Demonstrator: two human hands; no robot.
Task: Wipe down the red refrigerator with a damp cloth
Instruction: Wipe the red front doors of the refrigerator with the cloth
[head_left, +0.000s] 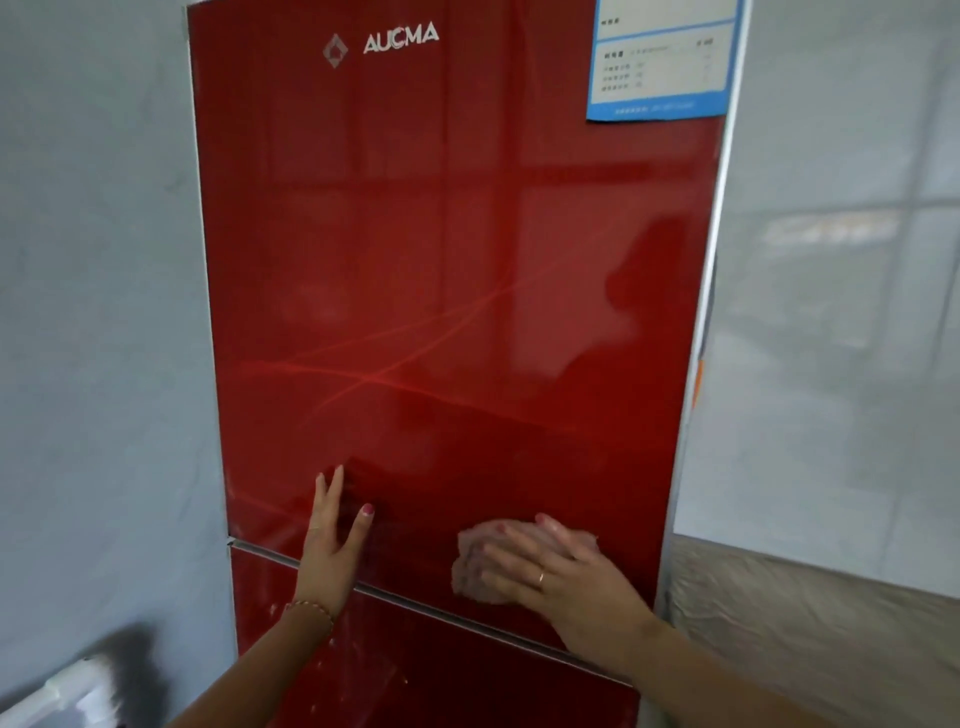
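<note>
1. One red refrigerator (441, 260), tall and upright, filling the middle of the view. Front of glossy glass-like finish with faint curved line pattern and soft reflections; pale metal trim along both long edges.
2. Upper door, flat rectangle, carries silver lettering "AUCMA" (401, 37) and a diamond emblem at 12 o'clock.
3. Energy label (662, 57), white paper with blue border, stuck at 1 o'clock on the upper door; small print too blurred to read.
4. Door seam (415, 608), a thin silver strip slanting across the front at 6 o'clock, dividing upper door from lower door.
5. Damp cloth (467, 566), pale pinkish, soft and bunched, lying flat against the upper door just above the seam, at about 5 o'clock.
6. Right hand (540, 566), fingers straight and close together, pressing the cloth against the door; a ring on one finger, painted nails. Forearm enters from 5 o'clock.
7. Left hand (332, 540), fingers spread, palm flat on the bare door surface at 7 o'clock, apart from the cloth; a beaded bracelet (311, 607) at the wrist.
8. Grey plaster wall (98, 312), matt, at 9 o'clock.
9. White glossy wall tiles (841, 312) at 3 o'clock, square-jointed.
</note>
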